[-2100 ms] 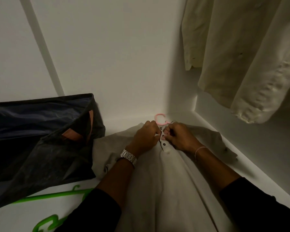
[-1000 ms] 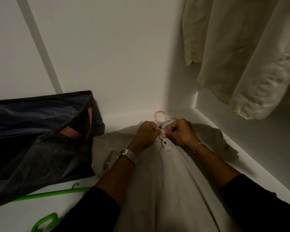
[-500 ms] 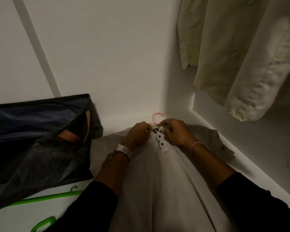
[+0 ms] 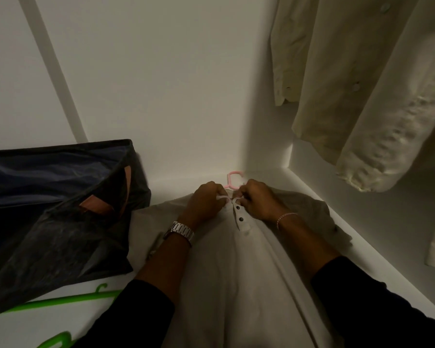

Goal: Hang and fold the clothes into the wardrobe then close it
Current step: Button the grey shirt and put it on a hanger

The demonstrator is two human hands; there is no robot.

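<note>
A beige shirt (image 4: 236,285) lies flat on the white wardrobe floor (image 4: 362,252), its collar pinched by the left hand (image 4: 206,202) and right hand (image 4: 259,202). A pink hanger (image 4: 232,179) hook pokes out just beyond the knuckles. A dark fabric bin (image 4: 55,209) sits left of the left hand, green hangers (image 4: 65,302) nearer the person.

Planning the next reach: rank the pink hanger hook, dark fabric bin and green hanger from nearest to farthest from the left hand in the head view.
1. Pink hanger hook, just beyond the left hand.
2. Dark fabric bin, to its left.
3. Green hanger, low left, near the front edge.
</note>
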